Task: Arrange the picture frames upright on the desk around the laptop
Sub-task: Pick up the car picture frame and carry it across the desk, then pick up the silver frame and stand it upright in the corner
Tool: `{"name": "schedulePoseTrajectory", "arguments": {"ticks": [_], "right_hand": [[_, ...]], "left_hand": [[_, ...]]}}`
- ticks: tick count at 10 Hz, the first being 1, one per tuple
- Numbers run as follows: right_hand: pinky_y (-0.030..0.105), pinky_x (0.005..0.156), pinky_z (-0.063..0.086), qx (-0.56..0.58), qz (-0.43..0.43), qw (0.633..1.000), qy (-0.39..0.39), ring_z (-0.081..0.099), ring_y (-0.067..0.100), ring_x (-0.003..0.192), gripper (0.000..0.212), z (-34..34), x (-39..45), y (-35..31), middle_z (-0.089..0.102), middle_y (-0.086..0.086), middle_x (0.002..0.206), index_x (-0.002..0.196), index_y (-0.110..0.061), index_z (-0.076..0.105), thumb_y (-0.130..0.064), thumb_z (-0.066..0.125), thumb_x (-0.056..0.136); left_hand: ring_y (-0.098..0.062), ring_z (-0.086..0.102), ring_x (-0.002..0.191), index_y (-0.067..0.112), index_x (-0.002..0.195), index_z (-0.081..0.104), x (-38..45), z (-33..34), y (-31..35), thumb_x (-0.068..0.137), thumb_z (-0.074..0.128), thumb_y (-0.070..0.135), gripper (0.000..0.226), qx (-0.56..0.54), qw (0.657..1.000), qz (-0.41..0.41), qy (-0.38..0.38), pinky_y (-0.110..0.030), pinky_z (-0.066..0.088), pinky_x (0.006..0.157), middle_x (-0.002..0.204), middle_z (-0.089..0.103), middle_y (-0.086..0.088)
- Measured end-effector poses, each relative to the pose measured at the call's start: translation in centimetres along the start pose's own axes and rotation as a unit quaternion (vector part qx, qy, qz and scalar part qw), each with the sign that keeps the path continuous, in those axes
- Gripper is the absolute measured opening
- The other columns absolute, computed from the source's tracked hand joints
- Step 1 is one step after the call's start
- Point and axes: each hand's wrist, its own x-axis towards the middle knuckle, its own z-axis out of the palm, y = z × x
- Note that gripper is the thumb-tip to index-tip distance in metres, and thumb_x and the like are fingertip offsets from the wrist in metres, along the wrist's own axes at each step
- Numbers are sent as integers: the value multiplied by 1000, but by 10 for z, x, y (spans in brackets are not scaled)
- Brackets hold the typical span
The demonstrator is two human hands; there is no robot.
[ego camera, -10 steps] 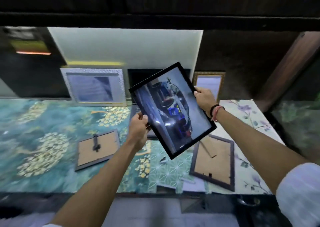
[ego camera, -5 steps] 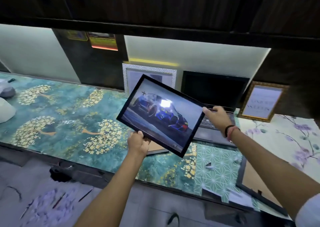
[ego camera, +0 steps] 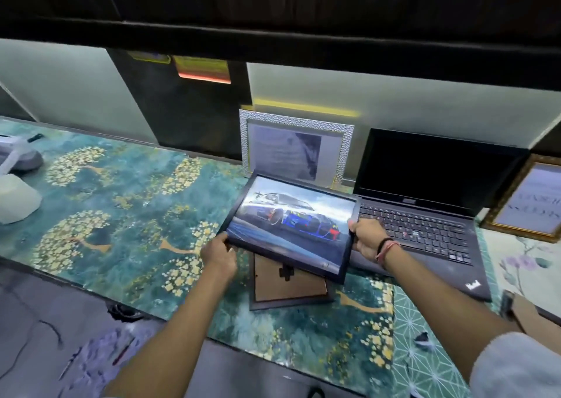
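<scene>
**Both hands hold the car picture over the desk**

The left hand [ego camera: 219, 256] grips the bottom left corner of the car picture [ego camera: 293, 224]. The right hand [ego camera: 365, 236] grips its right edge. Both hands are closed tight on the black frame, one at each side. The picture is up in the air, tipped back, with the car facing up. It hangs just left of the laptop [ego camera: 425, 203].

Under the picture lies another frame [ego camera: 288, 288], face down on the desk [ego camera: 121, 215], with its brown back showing. Part of it is hidden by the held picture.

Behind, a silver frame [ego camera: 296, 148] stands up against the wall, just left of the laptop screen. A gold frame [ego camera: 529, 197] stands up on the right side of the laptop. At the far right edge, a bit of one more brown frame back [ego camera: 525, 309] peeks in.

The desk has lots of open room on the left, across the green mat with gold trees. White things [ego camera: 15, 185] sit at the far left edge. The front edge of the desk is near the arms.
</scene>
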Motion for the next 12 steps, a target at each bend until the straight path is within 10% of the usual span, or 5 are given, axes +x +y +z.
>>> {"name": "schedulePoseTrajectory", "arguments": {"ticks": [2,5,7,9,12], "right_hand": [[29,52,23,-101,-15,992,77,27,17,54,39,23,24,4,28,4,59,62,-15,38,-8,54,96],[31,47,20,-349,-56,918,180,32,21,47,53,29,37,15,33,4,46,47,-13,35,-25,66,89],[24,53,38,-366,-40,897,244,56,24,62,34,34,45,28,59,12,65,66,-5,61,-30,73,85],[40,80,51,-430,-103,852,280,63,40,97,26,50,52,-6,65,24,105,94,0,65,-25,61,88],[42,109,44,-172,-129,954,209,52,33,132,63,66,118,-117,52,13,147,147,-11,41,-16,54,85]], "left_hand": [[-26,58,81,15,77,58,56,-4,26,94,55,-4,26,243,969,-1,-39,-40,52,77,89,59,-11],[-26,64,87,17,71,61,113,-3,25,90,67,1,25,517,846,65,-110,-46,58,94,81,66,-7],[-22,53,61,9,57,56,119,2,23,77,70,-5,27,608,780,110,-97,-33,40,56,67,59,-14],[-37,73,85,-4,82,62,121,34,34,77,69,-4,10,664,732,119,-96,-37,53,61,101,73,-30],[-33,44,140,8,162,24,119,172,91,88,49,-16,82,420,861,169,-233,-42,40,109,163,39,-12]]}}
